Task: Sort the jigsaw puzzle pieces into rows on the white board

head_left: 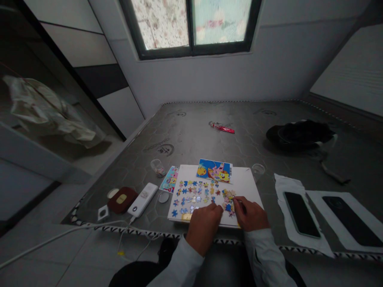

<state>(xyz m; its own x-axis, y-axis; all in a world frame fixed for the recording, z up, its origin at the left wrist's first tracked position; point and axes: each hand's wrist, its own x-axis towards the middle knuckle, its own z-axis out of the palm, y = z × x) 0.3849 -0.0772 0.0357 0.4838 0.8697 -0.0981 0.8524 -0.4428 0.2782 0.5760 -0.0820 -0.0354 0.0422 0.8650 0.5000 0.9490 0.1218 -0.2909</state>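
Observation:
Several small jigsaw pieces (194,193) lie scattered on a white board (245,183) near the front edge of a grey table (209,135). A colourful cartoon picture card (214,170) rests at the board's far edge. My left hand (204,225) lies over the board's near edge with fingers curled down by the pieces; what it holds, if anything, is hidden. My right hand (250,214) sits beside it with fingertips pinched at a small cluster of pieces (229,197).
Left of the board are a second picture card (169,179), a white power bank (143,199) with a cable, a dark red case (122,199) and a small clear cup (157,166). Two phones (300,213) (351,220) lie on white sheets at right. A dark bag (299,134) and a red wrapper (223,127) lie farther back.

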